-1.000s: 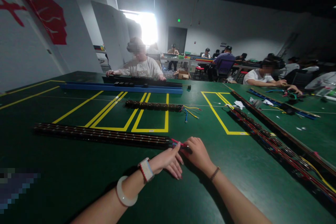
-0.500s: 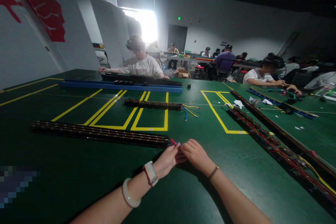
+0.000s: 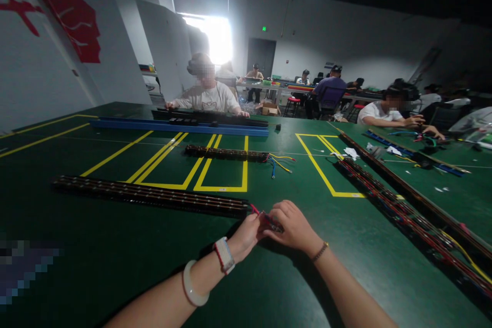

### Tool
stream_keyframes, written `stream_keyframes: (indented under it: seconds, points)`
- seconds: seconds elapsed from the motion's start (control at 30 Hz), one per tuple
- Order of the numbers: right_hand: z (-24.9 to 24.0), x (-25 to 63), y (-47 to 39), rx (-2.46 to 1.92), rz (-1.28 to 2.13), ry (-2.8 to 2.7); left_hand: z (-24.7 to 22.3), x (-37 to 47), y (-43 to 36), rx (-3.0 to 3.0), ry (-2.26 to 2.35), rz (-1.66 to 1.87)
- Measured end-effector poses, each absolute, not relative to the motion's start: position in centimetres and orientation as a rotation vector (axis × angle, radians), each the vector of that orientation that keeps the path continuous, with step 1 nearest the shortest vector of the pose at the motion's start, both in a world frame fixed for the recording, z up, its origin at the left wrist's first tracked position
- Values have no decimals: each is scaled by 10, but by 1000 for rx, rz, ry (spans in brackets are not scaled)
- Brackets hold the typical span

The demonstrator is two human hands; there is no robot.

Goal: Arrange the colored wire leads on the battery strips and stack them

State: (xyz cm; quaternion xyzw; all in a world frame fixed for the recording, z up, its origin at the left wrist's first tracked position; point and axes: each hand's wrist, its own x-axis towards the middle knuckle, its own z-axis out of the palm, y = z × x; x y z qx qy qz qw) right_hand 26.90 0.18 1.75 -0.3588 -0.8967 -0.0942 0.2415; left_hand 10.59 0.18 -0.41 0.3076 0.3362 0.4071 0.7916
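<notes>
A long black strip [image 3: 154, 196] with copper-coloured lines lies on the green table [image 3: 161, 271], slanting slightly down toward the right. Red and dark wires [image 3: 254, 209] come out of its right end. My left hand [image 3: 246, 237] is closed around these wires just beyond the strip's end. Close against it, my right hand [image 3: 294, 228] has its fingers curled over the dark free ends of the wires. A shorter strip [image 3: 226, 154] with yellow and blue leads [image 3: 280, 163] lies farther back.
A blue rail [image 3: 180, 127] lies at the table's back edge, with a seated person [image 3: 209, 95] behind it. Long wired strips [image 3: 407, 215] run down the right side. Another person [image 3: 388, 113] works at the back right, near paper scraps [image 3: 351, 154].
My right hand has shifted slightly right and its fingers have opened a little around the wires, baring their dark ends. My left hand stays at the strip's end.
</notes>
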Motion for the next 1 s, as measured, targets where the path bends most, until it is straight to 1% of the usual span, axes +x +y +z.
stream_keyframes:
  seconds: [0.23,0.4,0.63,0.73,0.87,1.0]
  points:
    - [28,269,1,-1224,-227,-2539,-3,106,0,697,649,888]
    - [33,265,-1,-1254,-197,-2640,-7,106,0,710,759,888]
    - [31,259,-3,-1214,-260,-2678,-7,110,-1,695,725,915]
    - [28,265,1,-1230,-278,-2636,-6,110,0,699,748,904]
    - [22,275,10,-1413,-299,-2465,-6,108,0,762,770,875]
    - [15,278,17,-1559,-249,-2370,-9,107,1,801,781,826]
